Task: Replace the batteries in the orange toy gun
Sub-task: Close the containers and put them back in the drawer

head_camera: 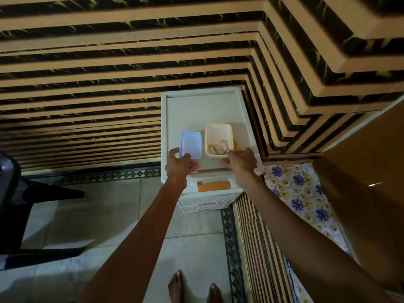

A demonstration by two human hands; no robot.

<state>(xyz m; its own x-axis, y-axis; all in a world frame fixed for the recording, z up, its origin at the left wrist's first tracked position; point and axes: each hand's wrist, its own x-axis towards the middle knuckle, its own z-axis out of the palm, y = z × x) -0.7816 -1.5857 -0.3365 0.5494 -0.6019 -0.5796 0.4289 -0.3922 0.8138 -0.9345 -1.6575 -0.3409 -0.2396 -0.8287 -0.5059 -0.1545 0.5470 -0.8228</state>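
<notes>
A cream open box (215, 131) stands on top of a white drawer unit (196, 108) and holds several batteries (217, 148). To its left lies a blue lid (190, 143). My left hand (179, 164) pinches the lid's near edge between thumb and curled fingers. At the box's near right corner, my right hand (240, 160) has its fingers curled over the rim and its thumb on the near side. A small yellow-orange patch (235, 144) shows just right of the box; I cannot tell what it is. No toy gun is plainly visible.
The drawer unit sits in a corner of striped black and tan walls (87, 84). Its top drawer (214, 185) has an orange front label. A dark chair (13, 204) stands to the left, and a floral cloth (301, 193) and a brown panel (360, 182) to the right. My bare feet (194, 287) are on the tiled floor.
</notes>
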